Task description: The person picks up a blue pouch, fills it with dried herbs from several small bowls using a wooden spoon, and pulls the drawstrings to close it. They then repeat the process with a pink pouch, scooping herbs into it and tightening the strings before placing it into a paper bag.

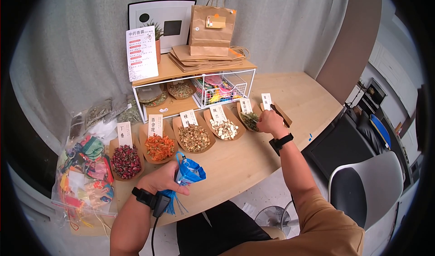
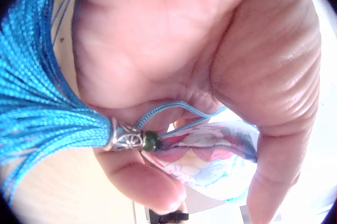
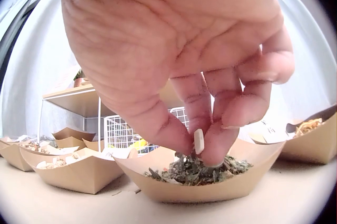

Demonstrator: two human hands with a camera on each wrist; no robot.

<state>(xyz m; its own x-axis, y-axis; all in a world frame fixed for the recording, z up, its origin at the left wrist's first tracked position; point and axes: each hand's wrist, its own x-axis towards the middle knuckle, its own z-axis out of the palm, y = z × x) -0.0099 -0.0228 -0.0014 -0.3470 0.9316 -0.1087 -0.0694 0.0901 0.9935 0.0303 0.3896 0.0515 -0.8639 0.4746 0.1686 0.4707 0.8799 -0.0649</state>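
My left hand (image 1: 158, 182) holds a small blue fabric sachet (image 1: 192, 173) with its mouth open, over the front of the table. In the left wrist view the sachet (image 2: 221, 163) shows a white and pink print, a green bead (image 2: 151, 140) and a blue tassel (image 2: 58, 121). Reaching to the right, my right hand (image 1: 273, 123) is over a brown paper tray (image 3: 210, 193) of crumbled grey-green dried leaves (image 3: 197, 174). Thumb and fingertips pinch together at the pile, and a small pale oblong piece (image 3: 198, 140) shows there.
Paper trays line the table to the left: rosebuds (image 1: 127, 160), orange petals (image 1: 159, 147), brown chips (image 1: 195, 137), white slices (image 1: 225, 129). Another tray (image 1: 282, 115) stands far right. Behind are a shelf (image 1: 181, 65) and wire basket (image 1: 226, 89); a plastic bag of pouches (image 1: 88, 179) lies left.
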